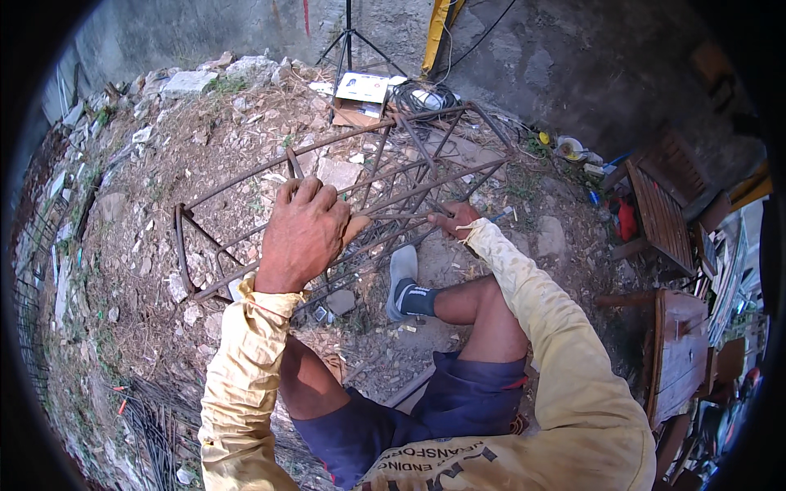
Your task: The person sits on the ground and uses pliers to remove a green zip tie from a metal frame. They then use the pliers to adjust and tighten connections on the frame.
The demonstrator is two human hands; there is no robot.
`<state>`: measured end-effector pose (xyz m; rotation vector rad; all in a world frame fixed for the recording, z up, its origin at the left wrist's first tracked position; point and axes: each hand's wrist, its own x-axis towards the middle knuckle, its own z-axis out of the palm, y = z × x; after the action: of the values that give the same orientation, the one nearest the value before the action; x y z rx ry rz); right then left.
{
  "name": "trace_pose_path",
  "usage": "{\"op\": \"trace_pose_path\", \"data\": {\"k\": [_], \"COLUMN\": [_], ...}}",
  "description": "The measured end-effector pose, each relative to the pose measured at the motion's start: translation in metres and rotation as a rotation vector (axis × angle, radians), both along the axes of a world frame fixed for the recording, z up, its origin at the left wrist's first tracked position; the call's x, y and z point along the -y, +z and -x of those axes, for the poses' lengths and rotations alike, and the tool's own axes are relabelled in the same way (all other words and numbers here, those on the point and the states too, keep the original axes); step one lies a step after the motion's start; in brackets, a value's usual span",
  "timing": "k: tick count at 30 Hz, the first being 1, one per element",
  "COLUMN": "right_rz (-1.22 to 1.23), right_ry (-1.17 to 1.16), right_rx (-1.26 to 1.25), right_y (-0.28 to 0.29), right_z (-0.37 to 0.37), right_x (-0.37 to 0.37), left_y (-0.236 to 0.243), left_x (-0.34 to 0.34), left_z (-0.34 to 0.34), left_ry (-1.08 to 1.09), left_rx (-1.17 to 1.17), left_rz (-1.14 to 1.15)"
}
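Observation:
A long cage of rusty steel bars (286,159) lies across the ground in front of my legs, with cross pieces and end loops. Over its near middle my left hand (303,225) is closed, knuckles up and thumb pointing right; what its fingers hold is hidden beneath the palm. To the right, my right hand (455,219) pinches a thin steel bar (401,217) that runs between the two hands. Several other bars cross under and around both hands.
Rubble and stones (188,82) line the back left. A black tripod (349,49), a cardboard box (360,110) and coiled cable (417,98) stand by the wall. At right are wooden furniture pieces (659,213); loose rods (160,434) lie lower left.

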<state>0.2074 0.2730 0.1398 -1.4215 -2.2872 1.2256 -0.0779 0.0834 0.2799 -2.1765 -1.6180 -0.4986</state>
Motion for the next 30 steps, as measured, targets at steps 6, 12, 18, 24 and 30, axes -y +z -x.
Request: {"op": "trace_pose_path", "data": {"k": [6, 12, 18, 24, 30], "right_rz": [-0.102, -0.532, -0.154, -0.109, -0.126], "right_ry": [-0.071, -0.106, -0.222, -0.213, -0.239], "right_rx": [-0.164, -0.147, -0.322, -0.267, -0.216], "right_y": [-0.033, -0.063, -0.034, -0.056, -0.087], "right_z": [0.01, 0.021, 0.041, 0.037, 0.018], "right_x": [0.019, 0.024, 0.049, 0.041, 0.009], "left_y": [0.005, 0.003, -0.001, -0.001, -0.043], "left_x": [0.001, 0.007, 0.01, 0.044, 0.199], "left_z": [0.001, 0.002, 0.018, 0.017, -0.005], "left_ry": [0.048, 0.118, 0.178, 0.013, 0.184], "left_rx": [0.042, 0.063, 0.038, 0.435, 0.88], "left_rz": [-0.005, -0.093, -0.075, -0.456, -0.629]}}
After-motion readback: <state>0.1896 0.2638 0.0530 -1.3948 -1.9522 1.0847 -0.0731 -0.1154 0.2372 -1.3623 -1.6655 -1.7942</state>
